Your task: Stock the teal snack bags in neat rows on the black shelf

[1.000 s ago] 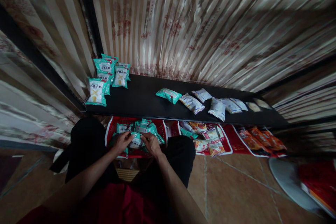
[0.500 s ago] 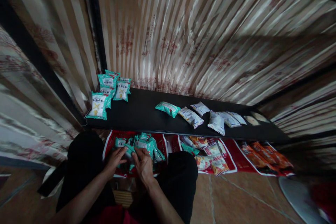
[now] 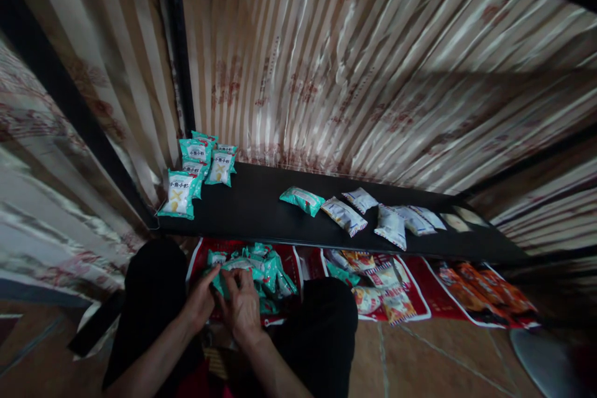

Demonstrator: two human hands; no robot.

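Observation:
My left hand [image 3: 201, 300] and my right hand [image 3: 240, 305] are close together between my knees, both with fingers curled onto a pile of teal snack packets [image 3: 261, 268] that lies in a red tray [image 3: 198, 256] on the floor. The fingers pinch the near edge of the packets; which single packet each hand grips is not clear. Above, a black shelf [image 3: 254, 205] carries a stack of the same teal packets [image 3: 186, 183] at its left end and one loose teal packet [image 3: 302, 200] near the middle.
White packets [image 3: 390, 224] lie in a row along the right half of the shelf. More trays with orange and mixed snack bags [image 3: 382, 289] sit on the tiled floor to the right. A striped curtain hangs behind. A grey round base [image 3: 545, 364] is at lower right.
Both hands shifted left and closer together on the teal pile. The view tilted up, so the shelf and trays sit lower in the picture.

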